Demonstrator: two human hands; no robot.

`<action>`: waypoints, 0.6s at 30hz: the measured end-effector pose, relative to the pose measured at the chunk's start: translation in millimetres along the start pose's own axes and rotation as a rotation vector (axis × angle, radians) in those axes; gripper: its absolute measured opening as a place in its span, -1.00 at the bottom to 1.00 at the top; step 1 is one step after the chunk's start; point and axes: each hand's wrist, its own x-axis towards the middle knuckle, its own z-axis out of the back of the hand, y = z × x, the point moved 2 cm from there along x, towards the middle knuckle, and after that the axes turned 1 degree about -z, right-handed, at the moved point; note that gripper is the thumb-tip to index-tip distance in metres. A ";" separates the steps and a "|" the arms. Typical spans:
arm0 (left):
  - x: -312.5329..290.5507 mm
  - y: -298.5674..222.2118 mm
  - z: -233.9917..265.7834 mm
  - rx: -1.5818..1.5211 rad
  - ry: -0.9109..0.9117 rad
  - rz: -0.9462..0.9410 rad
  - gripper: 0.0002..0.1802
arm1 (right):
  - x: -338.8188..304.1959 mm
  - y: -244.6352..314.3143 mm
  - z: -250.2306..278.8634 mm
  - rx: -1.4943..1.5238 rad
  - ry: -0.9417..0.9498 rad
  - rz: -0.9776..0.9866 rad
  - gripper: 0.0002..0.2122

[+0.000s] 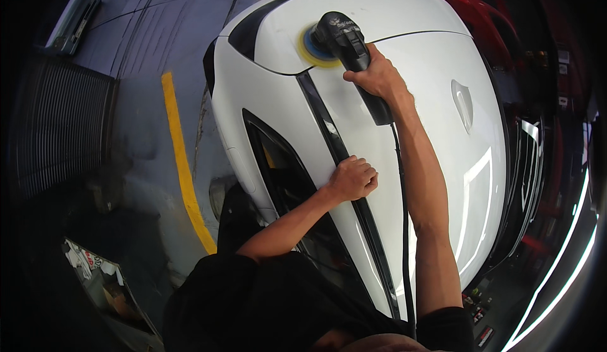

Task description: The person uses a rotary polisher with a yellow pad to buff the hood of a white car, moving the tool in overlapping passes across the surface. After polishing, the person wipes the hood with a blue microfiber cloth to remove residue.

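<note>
My right hand (381,75) is wrapped round the body of a black power polisher (348,41). At the polisher's head, a round yellow pad (311,53) with a blue backing lies against the white car's rear roof edge, beside the seam, its outline slightly blurred. A black cord (404,225) runs from the tool's rear end back along my right forearm. My left hand (354,179) is closed in a fist and rests on the white car roof (417,124), over the black roof strip (322,115). Nothing shows in that fist.
A white fin antenna (463,105) rises from the roof on the right. Dark side windows (284,168) lie below my left arm. On the left, a yellow line (180,162) crosses the grey floor near an open box (114,289). A red car (468,4) stands at the far right.
</note>
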 end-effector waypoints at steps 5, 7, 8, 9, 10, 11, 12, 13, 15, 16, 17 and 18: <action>1.8 0.5 -1.0 -0.002 0.014 0.006 -0.73 | 14.3 -22.8 11.5 0.016 -0.100 0.006 -0.24; 2.5 -0.8 -0.3 -0.013 0.007 0.000 -0.74 | 34.9 -42.0 21.9 0.025 -0.113 -0.015 -0.24; 3.3 -1.9 0.1 -0.023 -0.004 -0.009 -0.75 | 46.0 -53.4 29.1 0.028 -0.118 -0.025 -0.24; 4.1 -3.1 -0.8 -0.038 -0.013 -0.019 -0.75 | 57.2 -71.4 34.9 0.054 -0.116 -0.032 -0.23; 2.9 -1.3 -1.1 -0.025 -0.001 -0.008 -0.76 | 65.5 -75.4 40.3 0.047 -0.122 -0.047 -0.22; 1.9 0.3 -1.4 -0.012 0.010 0.003 -0.76 | 76.1 -83.2 43.6 0.036 -0.132 -0.057 -0.22; 1.1 2.0 -2.1 -0.001 0.024 0.013 -0.76 | 88.5 -94.9 47.2 0.026 -0.141 -0.070 -0.22; 0.9 2.2 -1.8 -0.001 0.025 0.020 -0.76 | 97.6 -104.2 54.0 0.020 -0.137 -0.074 -0.22; 1.7 3.6 -1.2 -0.001 0.029 0.032 -0.75 | 116.9 -122.7 68.8 0.003 -0.104 -0.109 -0.20; 2.9 1.4 -1.0 -0.008 0.038 0.032 -0.75 | 120.1 -133.7 78.6 -0.009 -0.110 -0.142 -0.18; 3.7 -1.5 -0.8 -0.016 0.048 0.032 -0.74 | 122.8 -144.1 87.1 -0.018 -0.126 -0.181 -0.17; 3.8 -1.5 -0.7 -0.010 0.052 0.038 -0.74 | 128.9 -145.3 92.1 -0.023 -0.136 -0.205 -0.17</action>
